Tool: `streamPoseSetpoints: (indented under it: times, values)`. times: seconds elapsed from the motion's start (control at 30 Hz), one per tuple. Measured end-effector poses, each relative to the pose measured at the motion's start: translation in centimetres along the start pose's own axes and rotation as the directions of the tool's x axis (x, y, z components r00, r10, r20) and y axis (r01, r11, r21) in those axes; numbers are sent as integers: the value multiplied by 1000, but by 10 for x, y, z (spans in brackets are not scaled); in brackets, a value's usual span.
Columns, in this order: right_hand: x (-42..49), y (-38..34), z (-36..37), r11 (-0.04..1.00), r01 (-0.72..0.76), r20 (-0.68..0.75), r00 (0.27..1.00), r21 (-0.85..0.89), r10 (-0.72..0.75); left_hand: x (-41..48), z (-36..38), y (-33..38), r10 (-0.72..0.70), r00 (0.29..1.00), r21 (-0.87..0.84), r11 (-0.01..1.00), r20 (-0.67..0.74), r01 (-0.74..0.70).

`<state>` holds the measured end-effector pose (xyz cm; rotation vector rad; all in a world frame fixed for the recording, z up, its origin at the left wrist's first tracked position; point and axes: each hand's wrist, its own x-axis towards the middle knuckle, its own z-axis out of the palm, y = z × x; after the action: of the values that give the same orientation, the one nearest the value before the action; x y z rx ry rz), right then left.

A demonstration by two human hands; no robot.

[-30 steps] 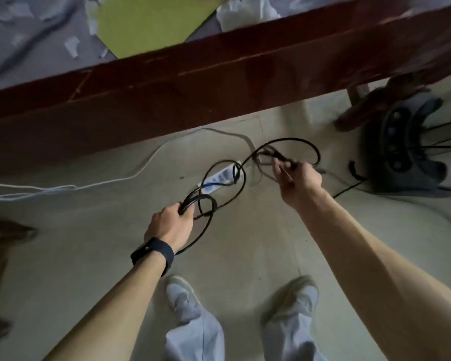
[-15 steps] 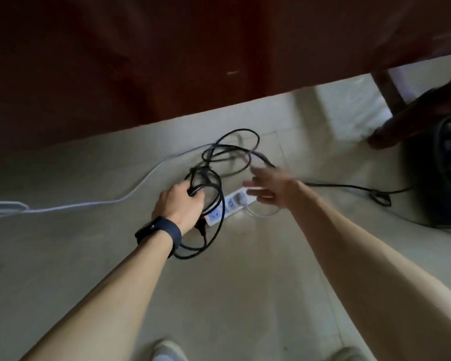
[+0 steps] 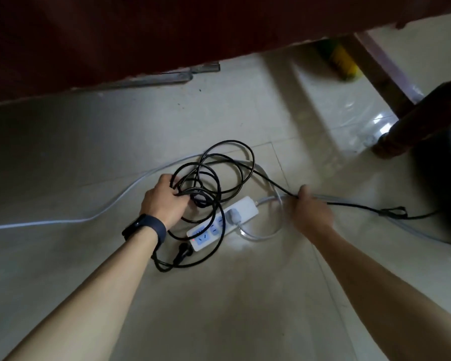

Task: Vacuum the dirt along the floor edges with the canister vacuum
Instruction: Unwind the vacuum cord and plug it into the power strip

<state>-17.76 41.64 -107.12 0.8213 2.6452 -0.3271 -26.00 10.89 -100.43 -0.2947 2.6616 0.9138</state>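
Observation:
A black power cord (image 3: 228, 162) lies in loose coils on the pale tiled floor. My left hand (image 3: 164, 201), with a dark wristband, grips several of its loops. My right hand (image 3: 310, 209) pinches the straight run of the same cord, which leads right to a dark vacuum body (image 3: 443, 194) at the frame's edge. The cord's black plug (image 3: 182, 252) lies loose beside a white power strip (image 3: 223, 222) with a red light and one grey plug in it.
A dark red wooden table edge (image 3: 167, 43) overhangs the top of the view. A wooden leg (image 3: 391, 142) stands at the right. White cables (image 3: 63, 221) trail left across the floor. A yellow-green object (image 3: 344, 63) lies under the table at the back.
The view has dropped lower under the table. My right hand moved right from above the power strip and took hold of the cord's straight run. My left hand keeps the coils.

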Motion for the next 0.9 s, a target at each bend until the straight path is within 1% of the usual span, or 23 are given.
streamPoseSetpoints:
  times: [0.03, 0.07, 0.17, 0.23, 0.27, 0.33, 0.37, 0.4, 0.43, 0.47, 0.5, 0.53, 0.57, 0.6, 0.63, 0.67, 0.73, 0.77, 0.83, 0.9]
  values:
    - [4, -1, -2, 988, 78, 9, 997, -136, -77, 5, 0, -3, -19, 1000, -15, 1000, 12, 20]
    - [8, -3, -4, 968, 124, 16, 992, -218, -124, 10, -2, -4, -37, 999, -31, 999, 24, 37]
    - [15, -8, -15, 922, 194, 29, 980, -334, -196, 15, -7, -3, -124, 990, -102, 986, 66, 130]
    - [19, -13, -26, 908, 226, -34, 967, -353, -254, 11, -12, 0, -232, 969, -176, 954, 85, 244]
    - [21, -19, -35, 917, 256, -109, 948, -307, -301, 8, -16, 1, -282, 954, -240, 924, 98, 297]
    - [24, -36, -58, 915, 382, -283, 871, -129, -403, 3, -24, 2, -349, 927, -414, 830, 134, 373]
    - [25, -48, -70, 891, 452, -337, 832, -47, -440, 2, -29, 4, -372, 916, -492, 776, 149, 395]
    - [26, -61, -83, 851, 525, -351, 799, 12, -488, 0, -35, 8, -392, 905, -558, 719, 167, 414]
    - [25, -72, -93, 811, 585, -313, 775, 24, -549, -3, -41, 13, -407, 893, -613, 662, 190, 432]
    - [24, -83, -99, 790, 613, -230, 769, 1, -597, -5, -46, 18, -411, 884, -657, 607, 223, 448]
    - [21, -92, -101, 788, 615, -118, 781, -30, -613, -7, -51, 22, -400, 879, -690, 559, 261, 459]
    - [17, -100, -100, 800, 599, 8, 801, -42, -599, -10, -55, 27, -376, 876, -715, 518, 303, 470]
    - [13, -105, -95, 832, 555, 123, 826, -3, -551, -11, -58, 31, -344, 873, -736, 478, 345, 479]
    - [6, -109, -88, 867, 493, 201, 845, 64, -496, -13, -60, 34, -313, 868, -757, 431, 386, 491]
    - [-1, -111, -80, 889, 442, 246, 854, 121, -459, -15, -62, 35, -283, 860, -777, 373, 424, 507]
    - [-8, -113, -72, 892, 426, 266, 851, 154, -452, -18, -64, 36, -256, 849, -795, 305, 462, 524]
    - [-24, -115, -55, 868, 439, 264, 830, 233, -490, -23, -67, 33, -205, 830, -823, 141, 519, 550]
    - [-36, -116, -47, 844, 424, 261, 818, 328, -512, -25, -67, 31, -178, 822, -828, 56, 542, 558]
    - [-65, -119, -35, 761, 317, 312, 772, 566, -554, -24, -69, 26, -125, 815, -825, -85, 566, 559]
    - [-92, -124, -25, 683, 230, 380, 688, 693, -618, -20, -73, 22, -96, 822, -822, -182, 562, 540]
